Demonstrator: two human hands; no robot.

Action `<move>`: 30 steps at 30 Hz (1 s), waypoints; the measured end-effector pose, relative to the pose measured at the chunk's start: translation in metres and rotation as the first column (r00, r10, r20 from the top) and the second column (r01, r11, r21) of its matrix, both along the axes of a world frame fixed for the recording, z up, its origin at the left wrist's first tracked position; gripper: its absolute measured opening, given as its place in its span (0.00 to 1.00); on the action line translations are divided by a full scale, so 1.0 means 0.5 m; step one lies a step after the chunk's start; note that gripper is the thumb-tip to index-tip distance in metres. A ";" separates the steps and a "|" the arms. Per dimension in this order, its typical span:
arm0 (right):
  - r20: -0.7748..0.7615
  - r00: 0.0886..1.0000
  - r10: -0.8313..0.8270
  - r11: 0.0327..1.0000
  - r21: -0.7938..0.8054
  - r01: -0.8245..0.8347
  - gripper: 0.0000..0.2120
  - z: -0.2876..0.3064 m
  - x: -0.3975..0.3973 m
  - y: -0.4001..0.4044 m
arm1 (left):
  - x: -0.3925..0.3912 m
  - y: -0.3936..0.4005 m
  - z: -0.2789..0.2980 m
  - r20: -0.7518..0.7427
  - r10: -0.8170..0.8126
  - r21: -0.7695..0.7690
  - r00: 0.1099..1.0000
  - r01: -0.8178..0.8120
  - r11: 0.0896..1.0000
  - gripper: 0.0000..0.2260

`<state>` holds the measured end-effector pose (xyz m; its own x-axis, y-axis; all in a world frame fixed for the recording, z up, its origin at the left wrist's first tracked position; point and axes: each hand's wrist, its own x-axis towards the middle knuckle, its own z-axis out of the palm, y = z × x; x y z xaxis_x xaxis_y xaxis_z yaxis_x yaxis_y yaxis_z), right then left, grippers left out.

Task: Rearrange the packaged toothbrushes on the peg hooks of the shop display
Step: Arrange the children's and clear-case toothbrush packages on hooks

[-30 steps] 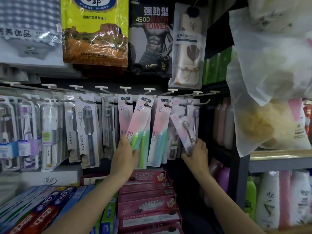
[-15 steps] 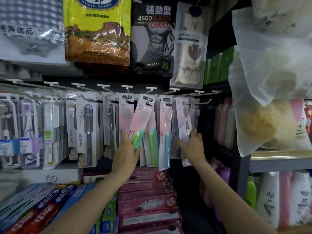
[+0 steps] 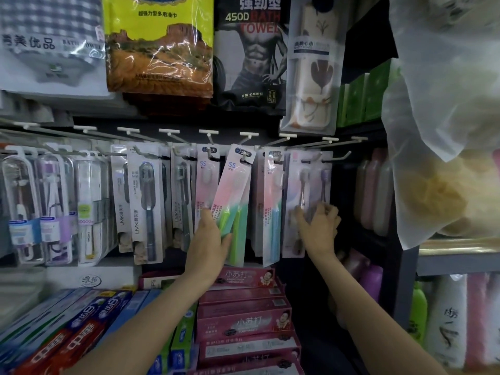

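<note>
A row of packaged toothbrushes hangs from white-tipped peg hooks (image 3: 247, 136). My left hand (image 3: 209, 240) grips the lower end of a pink-and-green toothbrush pack (image 3: 230, 193), which tilts to the right while its top still hangs on a hook. Beside it hang another pink pack (image 3: 207, 182) and a pink-and-blue pack (image 3: 272, 207). My right hand (image 3: 319, 226) rests with spread fingers on the lower part of a pale twin-brush pack (image 3: 305, 190), which hangs straight at the right end of the row. Whether that hand grips the pack is unclear.
Grey LMK toothbrush packs (image 3: 144, 204) and clear-cased brushes (image 3: 54, 209) fill the left hooks. Towel packs (image 3: 159, 47) hang above. Pink toothpaste boxes (image 3: 243, 318) and blue-red ones (image 3: 81, 326) lie stacked below. A dark shelf post (image 3: 403, 266) and hanging white bags (image 3: 443, 117) crowd the right.
My right hand brought the twin-brush pack from a tilt to hanging straight and moved up to its lower part. My left hand keeps its hold on the tilted pink-and-green pack.
</note>
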<state>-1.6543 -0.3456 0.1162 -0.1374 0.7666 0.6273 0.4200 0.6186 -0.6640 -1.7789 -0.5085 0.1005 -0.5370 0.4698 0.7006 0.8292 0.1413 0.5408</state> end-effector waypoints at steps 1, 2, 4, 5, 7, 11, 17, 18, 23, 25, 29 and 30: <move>-0.086 0.996 0.000 1.000 0.006 0.000 0.25 0.002 0.004 0.001 | 0.000 -0.002 0.000 -0.009 0.007 -0.002 1.000 -0.007 1.000 0.16; -0.139 0.990 0.013 1.000 0.015 -0.011 0.24 0.005 0.007 0.002 | -0.001 -0.003 0.000 -0.015 0.012 0.001 1.000 -0.012 1.000 0.15; -0.163 0.984 0.079 0.996 0.053 -0.071 0.23 0.012 0.007 -0.001 | -0.005 -0.003 -0.002 -0.024 0.018 0.009 1.000 -0.018 1.000 0.14; -0.158 0.981 0.109 0.992 0.082 -0.097 0.23 0.014 0.005 -0.004 | -0.004 -0.003 -0.002 -0.021 0.017 0.013 1.000 -0.017 1.000 0.14; -0.159 0.977 0.141 0.985 0.119 -0.123 0.21 0.015 0.000 -0.015 | 0.003 -0.001 -0.003 -0.001 -0.011 0.026 1.000 0.011 1.000 0.14; -0.228 0.936 0.269 0.963 0.066 -0.261 0.21 0.006 -0.005 -0.060 | 0.020 0.002 -0.012 0.041 -0.091 -0.014 0.995 0.091 0.996 0.20; -0.169 0.931 0.324 0.928 0.250 -0.278 0.23 0.016 -0.008 -0.128 | 0.001 -0.025 -0.043 0.107 -0.141 -0.370 0.984 0.171 0.913 0.17; -0.165 0.932 0.322 0.919 0.290 -0.266 0.23 0.020 -0.011 -0.136 | -0.008 -0.032 -0.051 0.085 -0.141 -0.437 0.986 0.164 0.884 0.19; -0.086 0.926 0.368 0.903 0.271 -0.333 0.29 0.037 -0.044 -0.170 | -0.048 -0.077 -0.046 0.057 -0.075 -0.204 0.996 0.085 0.975 0.20; -0.091 0.915 0.393 0.910 0.180 -0.373 0.33 0.039 -0.065 -0.179 | -0.061 -0.086 -0.025 0.051 -0.023 -0.079 0.998 0.027 0.996 0.18; -0.173 0.878 0.447 0.891 0.000 -0.454 0.36 0.035 -0.107 -0.189 | -0.066 -0.068 0.021 0.039 0.039 -0.004 0.998 -0.039 0.999 0.26; -0.188 0.871 0.455 0.882 -0.043 -0.470 0.35 0.034 -0.116 -0.190 | -0.062 -0.059 0.031 0.060 0.041 -0.006 0.997 -0.041 0.999 0.28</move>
